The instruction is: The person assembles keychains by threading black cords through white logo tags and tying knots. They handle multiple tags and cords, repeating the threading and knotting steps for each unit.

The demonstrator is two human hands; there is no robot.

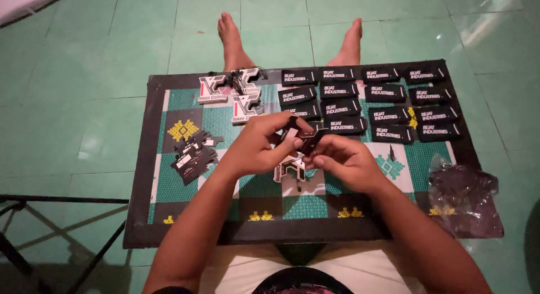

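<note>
Above the middle of the patterned mat (169, 159), in the head view, both hands meet over the work. The left hand (260, 143) is closed around a small dark tag (304, 137), thumb and fingers pinching its upper edge. The right hand (343, 159) grips the same tag from the other side, fingertips curled under it. A white shaped tag (289, 169) hangs just below the hands; whether it is tied to the dark one cannot be told.

Surroundings: rows of black rectangular labels (374, 100) lie in order on the far right of the mat, white-and-black shaped tags with strings (236, 91) at the far left, a loose heap of dark tags (194, 153) near the left wrist, and a crumpled dark plastic bag (464, 198) at the mat's right edge.

Assessment: the pinch looks sound. For clean handling, the tag is best kept flat between both thumbs, over the mat, clear of the sorted rows.
</note>
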